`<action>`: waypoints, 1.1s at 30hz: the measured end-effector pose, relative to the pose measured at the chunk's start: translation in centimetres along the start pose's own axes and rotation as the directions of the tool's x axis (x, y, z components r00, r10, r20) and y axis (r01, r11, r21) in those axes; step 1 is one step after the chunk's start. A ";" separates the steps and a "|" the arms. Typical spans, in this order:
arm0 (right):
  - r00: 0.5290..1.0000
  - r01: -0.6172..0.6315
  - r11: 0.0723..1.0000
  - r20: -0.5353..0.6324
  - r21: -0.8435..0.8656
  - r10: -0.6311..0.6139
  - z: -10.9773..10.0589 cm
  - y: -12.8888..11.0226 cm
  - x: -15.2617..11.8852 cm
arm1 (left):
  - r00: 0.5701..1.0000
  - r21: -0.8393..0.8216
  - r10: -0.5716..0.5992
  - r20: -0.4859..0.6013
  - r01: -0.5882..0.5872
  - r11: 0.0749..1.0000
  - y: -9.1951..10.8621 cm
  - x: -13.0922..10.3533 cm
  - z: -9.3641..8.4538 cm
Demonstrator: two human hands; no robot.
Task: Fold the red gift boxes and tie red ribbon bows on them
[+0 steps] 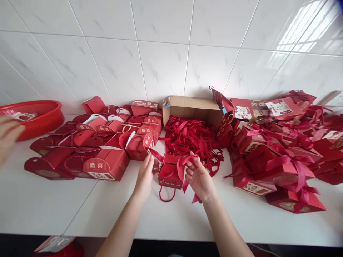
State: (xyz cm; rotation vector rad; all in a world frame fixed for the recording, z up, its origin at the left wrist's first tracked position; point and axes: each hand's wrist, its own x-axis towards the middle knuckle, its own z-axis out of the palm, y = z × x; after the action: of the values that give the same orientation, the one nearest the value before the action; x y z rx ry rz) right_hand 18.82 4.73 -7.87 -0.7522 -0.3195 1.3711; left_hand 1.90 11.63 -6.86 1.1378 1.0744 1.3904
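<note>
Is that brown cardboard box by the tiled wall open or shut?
Open: the brown cardboard box shows its inside, and glossy red ribbons spill out.

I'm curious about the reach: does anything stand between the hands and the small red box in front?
Only red ribbon, which the left hand and the right hand hold on either side of the box; nothing else visible.

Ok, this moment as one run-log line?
left hand: pinches red ribbon | right hand: pinches ribbon | between: red gift box | behind: ribbon pile, open carton | far left: another person's blurred hand
</note>
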 end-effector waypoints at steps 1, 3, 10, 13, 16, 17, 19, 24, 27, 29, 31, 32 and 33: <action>1.000 0.030 0.999 -0.010 0.031 -0.030 0.0 -0.2 0.1 | 0.998 -0.079 -0.054 0.025 0.055 0.995 0.3 0.3 0.3; 0.996 0.086 0.995 -0.032 0.048 -0.085 -0.2 -0.5 0.2 | 0.990 -0.228 -0.139 0.023 0.140 0.964 0.7 1.0 0.3; 0.938 0.290 0.946 -0.238 0.142 -0.252 -4.0 -1.4 -0.2 | 0.916 -0.530 -0.361 -0.176 0.221 0.819 0.5 1.2 -2.4; 0.929 0.300 0.943 -0.269 0.147 -0.253 -5.0 -1.5 -0.4 | 0.887 -0.575 -0.421 -0.188 0.248 0.780 0.3 0.3 -2.9; 0.927 0.304 0.940 -0.274 0.157 -0.254 -4.8 -1.6 -0.4 | 0.881 -0.596 -0.429 -0.199 0.239 0.767 0.5 -0.1 -2.9; 0.927 0.308 0.937 -0.273 0.162 -0.257 -4.6 -1.7 -0.4 | 0.885 -0.598 -0.417 -0.208 0.222 0.770 0.8 0.0 -2.8; 0.925 0.320 0.932 -0.267 0.172 -0.269 -3.8 -2.1 -0.5 | 0.901 -0.592 -0.368 -0.229 0.171 0.788 1.5 0.2 -2.6; 0.901 0.400 0.907 -0.239 0.132 -0.362 -1.3 -4.1 -0.8 | 0.945 -0.510 -0.149 -0.292 -0.022 0.860 4.3 0.6 -2.0; 0.865 0.469 0.883 -0.216 0.024 -0.454 0.3 -5.5 -0.9 | 0.952 -0.410 0.028 -0.306 -0.159 0.898 6.1 0.5 -1.4; 0.851 0.497 0.867 -0.174 -0.040 -0.496 1.3 -6.2 -0.9 | 0.956 -0.386 0.100 -0.275 -0.205 0.900 7.1 0.4 -0.9; 0.836 0.528 0.842 -0.105 -0.111 -0.538 2.3 -6.7 -0.8 | 0.962 -0.377 0.150 -0.228 -0.229 0.897 7.9 0.2 -0.3; 0.826 0.546 0.824 -0.070 -0.150 -0.560 2.8 -6.9 -0.9 | 0.964 -0.368 0.173 -0.203 -0.239 0.899 8.2 0.1 0.0; 0.814 0.565 0.804 -0.039 -0.184 -0.580 3.2 -7.1 -0.9 | 0.964 -0.355 0.195 -0.179 -0.249 0.901 8.4 0.0 0.2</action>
State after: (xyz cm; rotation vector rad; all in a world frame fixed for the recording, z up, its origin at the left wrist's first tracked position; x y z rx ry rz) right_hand 22.01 4.68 -0.73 -0.7705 -0.5432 0.7337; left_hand 0.80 10.77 1.45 0.9094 0.7408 1.7908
